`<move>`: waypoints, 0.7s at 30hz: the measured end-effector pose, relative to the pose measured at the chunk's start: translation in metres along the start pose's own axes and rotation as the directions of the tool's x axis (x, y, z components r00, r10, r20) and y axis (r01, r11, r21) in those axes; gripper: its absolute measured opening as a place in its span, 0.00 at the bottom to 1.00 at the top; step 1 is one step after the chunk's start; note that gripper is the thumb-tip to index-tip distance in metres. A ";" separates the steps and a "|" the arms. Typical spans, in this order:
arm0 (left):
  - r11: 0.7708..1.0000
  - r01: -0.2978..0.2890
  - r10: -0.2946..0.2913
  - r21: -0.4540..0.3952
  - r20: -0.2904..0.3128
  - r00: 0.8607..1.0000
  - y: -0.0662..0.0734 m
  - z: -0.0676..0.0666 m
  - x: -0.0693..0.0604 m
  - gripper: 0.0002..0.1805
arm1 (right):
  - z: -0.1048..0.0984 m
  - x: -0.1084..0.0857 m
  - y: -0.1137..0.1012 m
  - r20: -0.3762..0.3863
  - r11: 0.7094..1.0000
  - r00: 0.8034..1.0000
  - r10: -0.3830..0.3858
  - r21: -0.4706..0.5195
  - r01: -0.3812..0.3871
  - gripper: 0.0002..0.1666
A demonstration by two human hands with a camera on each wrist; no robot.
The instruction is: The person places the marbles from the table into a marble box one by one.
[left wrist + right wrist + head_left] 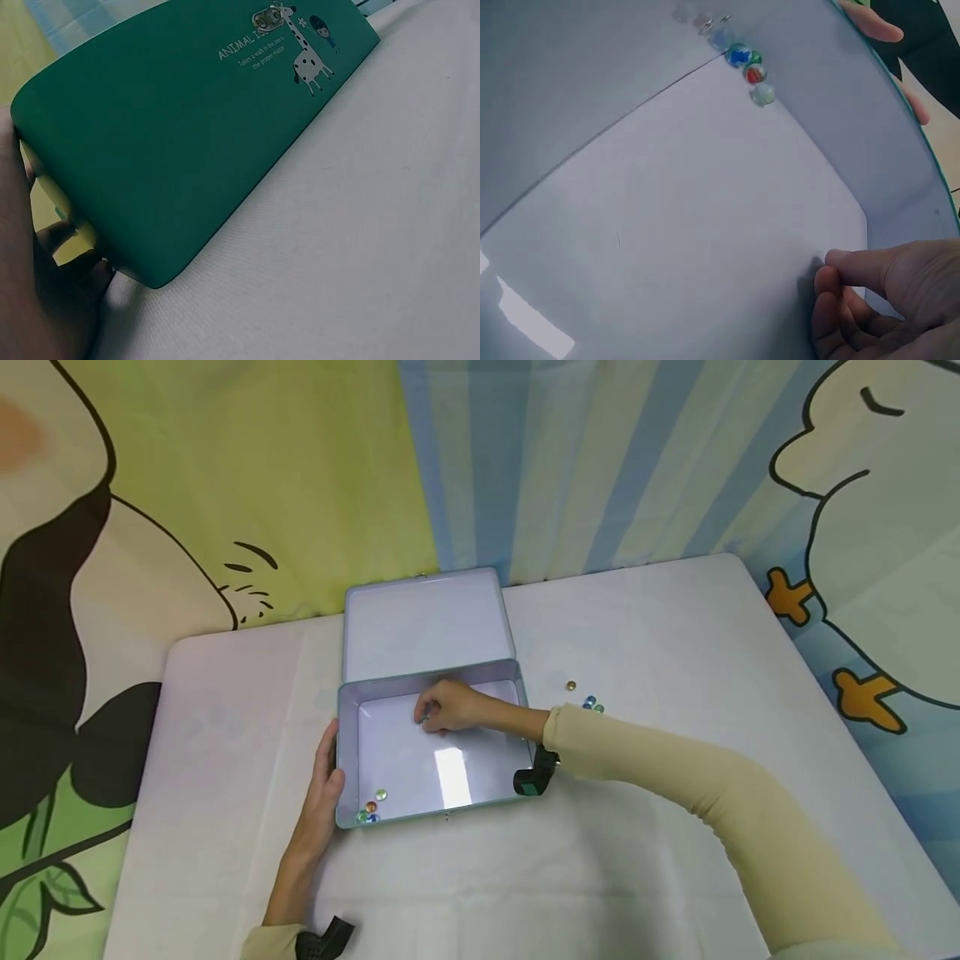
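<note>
An open tin box [405, 777] with a pale inside and a green printed front [165, 142] lies on the table. Inside it, my right hand [450, 706] is lowered over the floor, its thumb and fingertips pinched together. A bit of a small greenish marble [425, 718] shows between those fingertips in the head view; the right wrist view hides it. Against the box's left outer wall rests my left hand [322, 802], its fingers along the side and the thumb by the rim. Several glass marbles [755, 73] sit in the box's near left corner.
The hinged lid [427, 622] leans back behind the box, towards the printed curtain [495, 468]. A few loose marbles [590, 702] lie on the white tablecloth [675, 643] to the box's right, behind my right forearm. A small clasp [268, 20] sits on the box front.
</note>
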State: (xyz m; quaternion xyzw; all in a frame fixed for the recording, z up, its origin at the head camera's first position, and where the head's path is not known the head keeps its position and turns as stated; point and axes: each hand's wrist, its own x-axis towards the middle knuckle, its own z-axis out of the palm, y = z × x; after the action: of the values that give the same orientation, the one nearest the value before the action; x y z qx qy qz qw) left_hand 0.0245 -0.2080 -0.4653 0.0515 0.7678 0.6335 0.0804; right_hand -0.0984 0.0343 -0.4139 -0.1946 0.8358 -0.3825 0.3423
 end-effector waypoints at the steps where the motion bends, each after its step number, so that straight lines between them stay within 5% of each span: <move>1: 1.000 0.000 0.000 0.000 -0.002 1.000 0.000 0.000 0.000 0.34 | 0.000 0.001 0.000 0.005 1.000 1.000 -0.008 -0.005 0.008 0.08; 8: 1.000 -0.001 0.001 0.008 -0.016 1.000 0.000 -0.002 0.002 0.34 | -0.005 0.000 -0.002 0.015 0.999 1.000 -0.024 -0.023 0.024 0.13; 11: 1.000 0.007 -0.007 0.020 -0.017 1.000 0.000 -0.002 0.001 0.34 | -0.009 -0.018 -0.006 0.001 0.993 0.994 -0.111 -0.038 0.111 0.16; 16: 0.999 0.017 -0.017 0.029 -0.012 1.000 -0.001 -0.002 -0.001 0.34 | -0.020 -0.092 -0.016 -0.154 0.962 0.950 -0.271 0.001 0.275 0.17; 21: 0.999 0.014 -0.014 0.029 -0.003 1.000 -0.004 -0.001 -0.001 0.33 | -0.026 -0.170 0.014 -0.469 0.933 0.859 -0.205 0.170 0.316 0.16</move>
State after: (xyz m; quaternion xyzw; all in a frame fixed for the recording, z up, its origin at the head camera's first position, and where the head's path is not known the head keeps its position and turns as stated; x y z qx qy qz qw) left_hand 0.0256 -0.2097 -0.4687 0.0465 0.7775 0.6216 0.0832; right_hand -0.0007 0.1562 -0.3403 -0.1712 0.8044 -0.5585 0.1082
